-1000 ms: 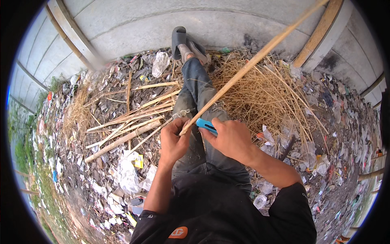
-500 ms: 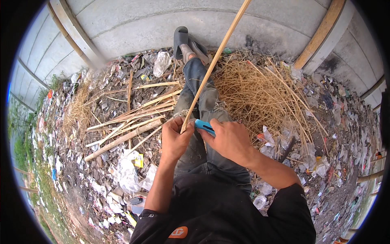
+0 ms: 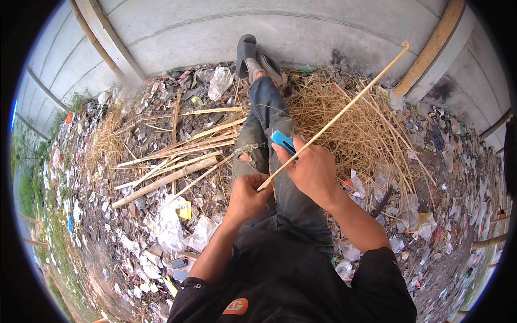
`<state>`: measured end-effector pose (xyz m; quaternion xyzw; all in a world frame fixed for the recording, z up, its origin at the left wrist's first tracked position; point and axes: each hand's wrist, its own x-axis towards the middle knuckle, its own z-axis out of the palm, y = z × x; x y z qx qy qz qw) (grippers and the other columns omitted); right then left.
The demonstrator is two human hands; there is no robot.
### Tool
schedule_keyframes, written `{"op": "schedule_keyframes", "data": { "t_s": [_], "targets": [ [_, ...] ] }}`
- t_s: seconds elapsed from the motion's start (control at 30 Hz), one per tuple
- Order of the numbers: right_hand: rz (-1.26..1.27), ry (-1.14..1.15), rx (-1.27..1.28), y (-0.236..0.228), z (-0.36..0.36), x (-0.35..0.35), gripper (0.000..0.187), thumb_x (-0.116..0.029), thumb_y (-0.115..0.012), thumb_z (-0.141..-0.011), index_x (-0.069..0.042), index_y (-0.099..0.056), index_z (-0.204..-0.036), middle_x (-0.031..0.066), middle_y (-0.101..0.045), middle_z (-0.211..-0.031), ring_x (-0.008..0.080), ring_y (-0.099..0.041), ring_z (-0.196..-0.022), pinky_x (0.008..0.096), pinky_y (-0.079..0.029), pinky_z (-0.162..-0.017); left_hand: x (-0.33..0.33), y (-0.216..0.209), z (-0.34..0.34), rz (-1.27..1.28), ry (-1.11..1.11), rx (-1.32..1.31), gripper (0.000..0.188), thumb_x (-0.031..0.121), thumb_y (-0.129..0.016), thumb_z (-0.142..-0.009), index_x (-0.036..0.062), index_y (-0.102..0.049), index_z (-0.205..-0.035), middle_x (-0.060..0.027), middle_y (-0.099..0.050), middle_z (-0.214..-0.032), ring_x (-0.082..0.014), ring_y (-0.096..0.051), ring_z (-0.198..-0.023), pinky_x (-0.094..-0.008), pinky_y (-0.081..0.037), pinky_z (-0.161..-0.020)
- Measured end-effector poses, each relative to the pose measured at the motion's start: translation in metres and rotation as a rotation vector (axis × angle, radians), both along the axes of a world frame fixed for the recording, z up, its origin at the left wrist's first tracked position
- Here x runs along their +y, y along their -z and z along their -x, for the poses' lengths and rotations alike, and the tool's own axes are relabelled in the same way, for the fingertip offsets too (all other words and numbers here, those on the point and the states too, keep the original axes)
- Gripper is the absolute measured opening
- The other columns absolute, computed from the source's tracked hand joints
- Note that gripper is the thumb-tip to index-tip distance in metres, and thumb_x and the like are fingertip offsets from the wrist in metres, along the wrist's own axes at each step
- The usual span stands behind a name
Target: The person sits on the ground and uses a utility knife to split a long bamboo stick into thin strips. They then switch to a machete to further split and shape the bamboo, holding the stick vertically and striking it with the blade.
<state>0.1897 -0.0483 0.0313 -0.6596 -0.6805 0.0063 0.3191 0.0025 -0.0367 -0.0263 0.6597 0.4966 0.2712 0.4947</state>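
Observation:
Pinched in my left hand (image 3: 250,198) is the near end of a long, thin bamboo strip (image 3: 353,102). The strip slants up and away to the right, and its far tip looks frayed. My right hand (image 3: 314,169) is closed around a blue utility knife (image 3: 282,142), whose front end points up and left. The strip passes right by the right thumb and fingers; whether they press on it I cannot tell. No blade can be made out. Both hands are above my outstretched legs in worn jeans (image 3: 293,199).
Split bamboo strips (image 3: 210,134) and a thicker bamboo pole (image 3: 167,182) lie left of my legs. A heap of thin shavings (image 3: 334,121) spreads to the right. Plastic litter (image 3: 169,229) covers the ground. A concrete wall (image 3: 269,27) with posts stands beyond my feet.
The bamboo strip has swung from near upright to a slant toward the right. My left hand moved right and nearer me; my right hand rose slightly, lifting the knife off the strip's lower end.

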Motion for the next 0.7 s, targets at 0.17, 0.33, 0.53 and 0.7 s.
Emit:
{"op": "schedule_keyframes", "data": {
  "t_s": [0.17, 0.33, 0.53, 0.7],
  "targets": [
    [0.096, -0.068, -0.034, -0.009, -0.006, -0.005, 0.046, -0.044, -0.063, -0.098, -0.005, -0.058, -0.073, 0.0183, -0.065, -0.061, 0.0378, -0.068, -0.056, 0.0465, -0.052, -0.049, 0.026, -0.028, 0.011, -0.026, -0.216, -0.225, 0.022, 0.018, -0.07, -0.097, -0.0018, -0.07, -0.087, 0.0081, -0.052, -0.065, -0.001, -0.038, -0.059, -0.0244, -0.028, -0.051],
    [0.082, -0.083, -0.039, -0.006, -0.002, -0.008, 0.045, -0.044, -0.064, -0.097, -0.005, -0.06, -0.076, 0.0179, -0.065, -0.06, 0.0375, -0.067, -0.054, 0.0458, -0.052, -0.048, 0.026, -0.06, 0.009, 0.046, -0.168, -0.3, 0.023, 0.021, -0.072, -0.097, 0.0011, -0.07, -0.084, 0.0116, -0.048, -0.064, 0.0, -0.036, -0.059, -0.0247, -0.026, -0.051],
    [0.057, -0.092, -0.083, 0.002, 0.004, -0.008, 0.041, -0.042, -0.068, -0.094, -0.006, -0.06, -0.078, 0.0149, -0.065, -0.058, 0.0342, -0.068, -0.054, 0.0437, -0.053, -0.046, 0.026, -0.057, 0.0, 0.1, -0.163, -0.344, 0.016, 0.015, -0.069, -0.097, 0.0006, -0.071, -0.089, 0.0103, -0.052, -0.066, 0.001, -0.038, -0.059, -0.0231, -0.026, -0.051],
    [0.066, -0.1, -0.141, 0.003, 0.004, -0.01, 0.039, -0.042, -0.069, -0.093, -0.006, -0.06, -0.08, 0.0133, -0.065, -0.058, 0.0317, -0.069, -0.053, 0.0425, -0.053, -0.046, 0.026, -0.052, -0.005, 0.047, -0.161, -0.352, 0.014, 0.012, -0.068, -0.096, -0.0006, -0.071, -0.09, 0.0089, -0.055, -0.067, 0.001, -0.04, -0.059, -0.0223, -0.028, -0.052]
  ]
}}
